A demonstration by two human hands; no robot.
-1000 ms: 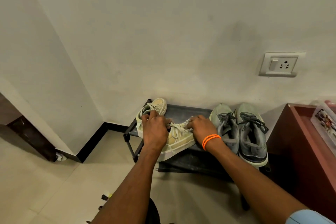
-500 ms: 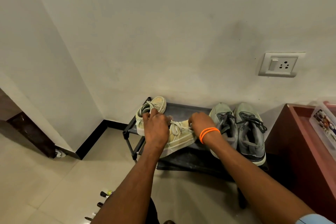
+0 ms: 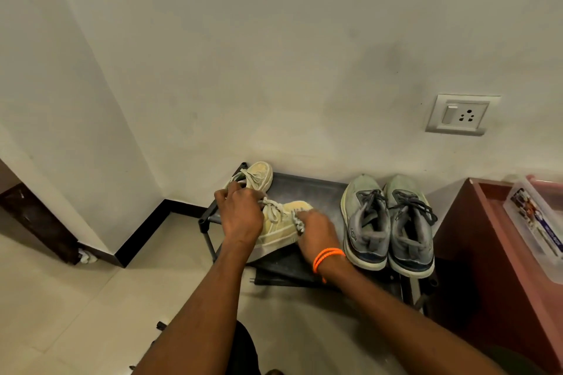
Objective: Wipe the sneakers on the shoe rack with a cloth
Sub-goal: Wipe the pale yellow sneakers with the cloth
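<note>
Since a second ago the right hand has slid from the laces to the shoe's right side, now clutching a small cloth. Left hand grips the yellow sneaker at its collar, likely steadying it for wiping. It sits on the shoe rack; grey sneakers at 3 o'clock.

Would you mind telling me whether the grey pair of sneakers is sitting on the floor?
No, the grey sneakers stand side by side on the top shelf of the black shoe rack.
</note>
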